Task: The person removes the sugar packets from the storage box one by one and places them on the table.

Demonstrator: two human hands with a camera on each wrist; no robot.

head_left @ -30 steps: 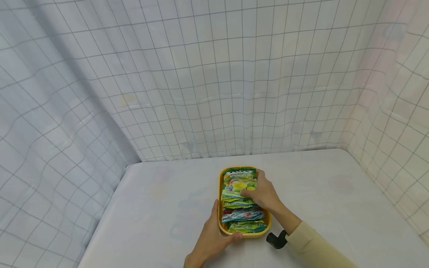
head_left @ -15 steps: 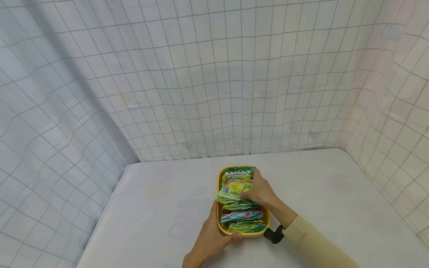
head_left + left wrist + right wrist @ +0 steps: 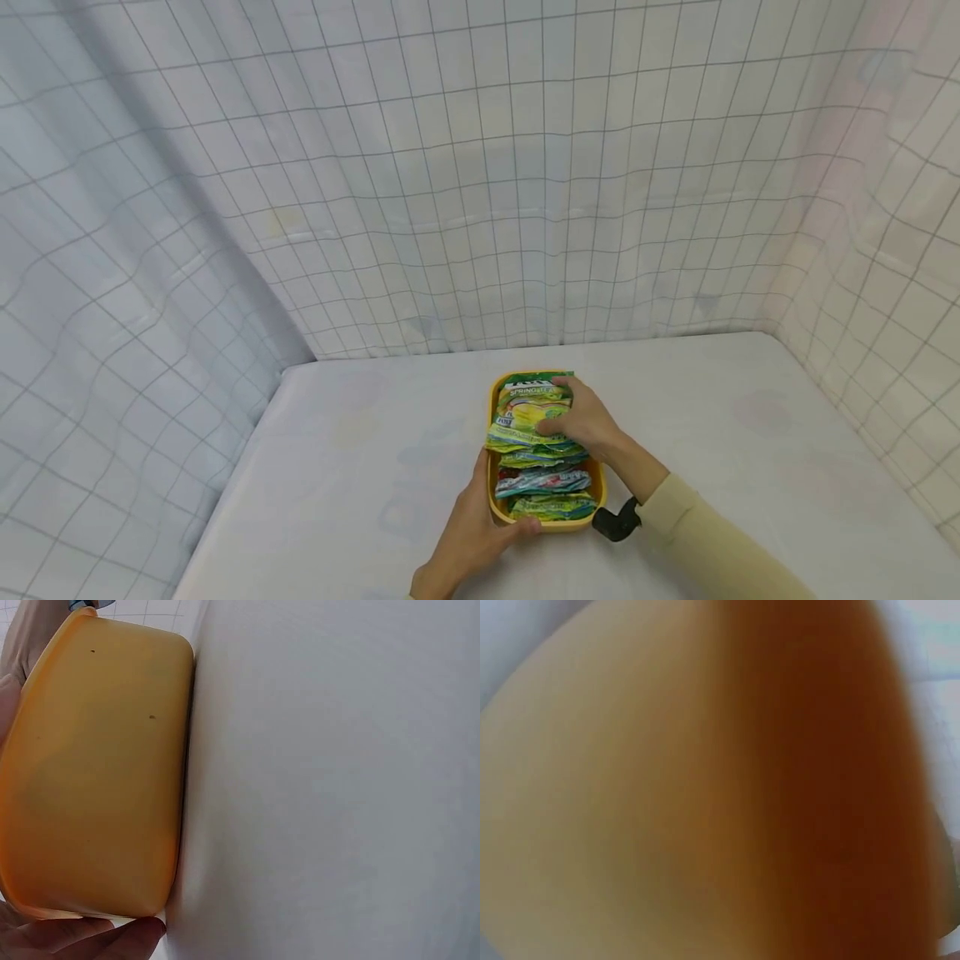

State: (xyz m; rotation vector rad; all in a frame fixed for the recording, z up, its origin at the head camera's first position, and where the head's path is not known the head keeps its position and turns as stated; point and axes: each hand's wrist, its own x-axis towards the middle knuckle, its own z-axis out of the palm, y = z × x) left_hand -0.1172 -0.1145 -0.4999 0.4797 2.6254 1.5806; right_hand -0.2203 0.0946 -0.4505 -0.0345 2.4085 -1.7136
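A yellow plastic tub (image 3: pixel 491 408) stands on the white table, filled with several shiny packets. My left hand (image 3: pixel 472 533) grips its near left corner, thumb over the near rim and fingers along the left side. In the left wrist view, fingertips (image 3: pixel 139 941) press on the smooth wall of the tub (image 3: pixel 97 772). My right hand (image 3: pixel 588 421) holds the top green and yellow packet (image 3: pixel 525 417) by its right side, thumb across the front. This packet's lower left corner overlaps the tub's left rim. The right wrist view is mostly blocked by a blurred yellow-brown surface (image 3: pixel 630 787).
Below the top packet lie a blue-and-red packet (image 3: pixel 543 482) and another green one (image 3: pixel 553 507). A black bent piece (image 3: pixel 617 522) sits by my right wrist. White gridded curtains (image 3: pixel 480 208) enclose the table (image 3: pixel 360 475) at the back and sides.
The top packet has shifted slightly left under my right hand, and its lower left corner now overlaps the tub's rim. My left hand keeps its place on the tub.
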